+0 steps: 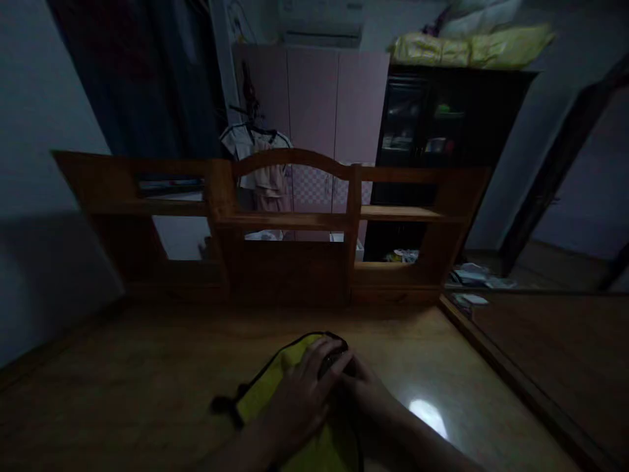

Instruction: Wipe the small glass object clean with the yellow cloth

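Observation:
A yellow-green cloth bag with black trim (275, 387) lies on the wooden bed platform (147, 380) close in front of me. My left hand (302, 390) rests flat on top of the bag, fingers stretched toward its far end. My right hand (366, 390) sits beside it at the bag's dark right edge, its fingers meeting the left fingertips near a dark part of the bag (334, 359). The room is dim, and I cannot make out whether the right fingers pinch anything.
A wooden headboard with open shelves (295, 223) stands across the far edge. Behind it are a pink wardrobe (314, 105), hanging clothes (260, 164) and a dark cabinet (432, 131) with yellow bundles on top. A raised wooden edge (511, 373) borders the right side.

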`<state>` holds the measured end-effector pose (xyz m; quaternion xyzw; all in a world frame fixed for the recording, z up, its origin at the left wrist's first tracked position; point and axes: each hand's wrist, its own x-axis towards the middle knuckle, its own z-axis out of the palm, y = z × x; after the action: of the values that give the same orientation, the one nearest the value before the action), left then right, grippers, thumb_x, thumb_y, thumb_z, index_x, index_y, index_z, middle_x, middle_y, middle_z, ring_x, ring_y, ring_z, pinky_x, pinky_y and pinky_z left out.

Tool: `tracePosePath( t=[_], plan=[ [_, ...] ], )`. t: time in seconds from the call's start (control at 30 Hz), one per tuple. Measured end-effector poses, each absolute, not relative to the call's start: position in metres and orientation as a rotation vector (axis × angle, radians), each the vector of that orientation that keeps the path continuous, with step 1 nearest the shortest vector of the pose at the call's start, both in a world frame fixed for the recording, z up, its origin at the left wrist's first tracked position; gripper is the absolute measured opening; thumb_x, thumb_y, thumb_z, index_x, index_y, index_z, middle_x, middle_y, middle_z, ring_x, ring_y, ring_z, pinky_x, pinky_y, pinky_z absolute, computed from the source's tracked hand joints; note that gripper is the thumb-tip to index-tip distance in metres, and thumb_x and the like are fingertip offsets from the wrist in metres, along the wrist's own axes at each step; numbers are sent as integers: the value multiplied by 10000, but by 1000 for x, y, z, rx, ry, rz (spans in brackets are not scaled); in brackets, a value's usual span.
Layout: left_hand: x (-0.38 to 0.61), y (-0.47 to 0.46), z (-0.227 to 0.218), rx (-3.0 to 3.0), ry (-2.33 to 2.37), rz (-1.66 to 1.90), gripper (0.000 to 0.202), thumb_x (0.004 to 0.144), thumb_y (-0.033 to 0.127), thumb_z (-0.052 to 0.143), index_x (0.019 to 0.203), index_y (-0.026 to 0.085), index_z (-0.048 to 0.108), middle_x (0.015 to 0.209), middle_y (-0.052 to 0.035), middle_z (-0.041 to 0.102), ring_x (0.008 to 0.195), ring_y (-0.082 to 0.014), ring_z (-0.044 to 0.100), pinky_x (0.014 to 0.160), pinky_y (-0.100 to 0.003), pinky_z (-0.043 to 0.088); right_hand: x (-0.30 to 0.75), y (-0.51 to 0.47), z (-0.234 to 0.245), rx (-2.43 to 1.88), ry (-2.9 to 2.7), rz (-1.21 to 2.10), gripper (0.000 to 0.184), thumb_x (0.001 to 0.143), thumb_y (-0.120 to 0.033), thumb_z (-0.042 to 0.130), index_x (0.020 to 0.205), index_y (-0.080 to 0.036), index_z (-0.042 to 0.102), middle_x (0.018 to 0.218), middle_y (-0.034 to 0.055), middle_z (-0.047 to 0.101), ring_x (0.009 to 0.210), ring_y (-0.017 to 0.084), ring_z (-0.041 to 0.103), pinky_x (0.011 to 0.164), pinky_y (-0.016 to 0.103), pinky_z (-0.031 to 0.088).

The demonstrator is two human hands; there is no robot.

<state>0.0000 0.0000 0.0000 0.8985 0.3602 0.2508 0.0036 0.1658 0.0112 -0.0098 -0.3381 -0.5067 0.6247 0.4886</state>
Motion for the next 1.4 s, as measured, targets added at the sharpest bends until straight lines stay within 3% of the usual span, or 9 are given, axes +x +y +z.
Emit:
tracePosePath(
  t=[0.3,0.67,0.97,1.2,1.4],
  plan=[
    [-2,0,1,2849,1055,866,760,840,104,565,1502,254,224,1471,-116,340,1387,-285,285,1071,-472,419,161,12,-17,-873,-1222,1363,350,747,-330,740,1064,-194,683,1178,91,690,1117,292,610,995,444,454],
    [-5,-1,-1,2830,1038,925,886,707,-20,508,1500,252,222,1485,-114,317,1403,-282,264,1067,-486,419,164,9,-19,-963,-1218,1260,377,817,-430,678,1112,-196,689,1126,87,698,1088,283,614,947,406,481],
    [-7,-3,4,2729,1032,1073,805,798,56,561,1498,224,201,1466,-133,348,1386,-276,313,1093,-466,391,169,1,-15,-935,-1310,1268,437,872,-525,590,1170,-213,661,1121,77,675,1068,252,599,951,362,473],
    [-8,-2,3,2581,1127,1131,730,890,258,604,1494,230,195,1438,-138,384,1345,-270,383,1085,-459,407,168,-1,2,-1054,-1243,1282,493,841,-592,591,1119,-200,699,1001,52,698,1024,255,605,937,352,466],
    [-8,1,-3,2498,1186,1182,753,891,361,616,1493,240,181,1454,-135,367,1358,-273,369,1108,-474,381,162,-2,16,-997,-1051,1445,514,779,-581,677,1104,-183,707,1071,68,712,1050,263,619,910,343,478]
  ],
)
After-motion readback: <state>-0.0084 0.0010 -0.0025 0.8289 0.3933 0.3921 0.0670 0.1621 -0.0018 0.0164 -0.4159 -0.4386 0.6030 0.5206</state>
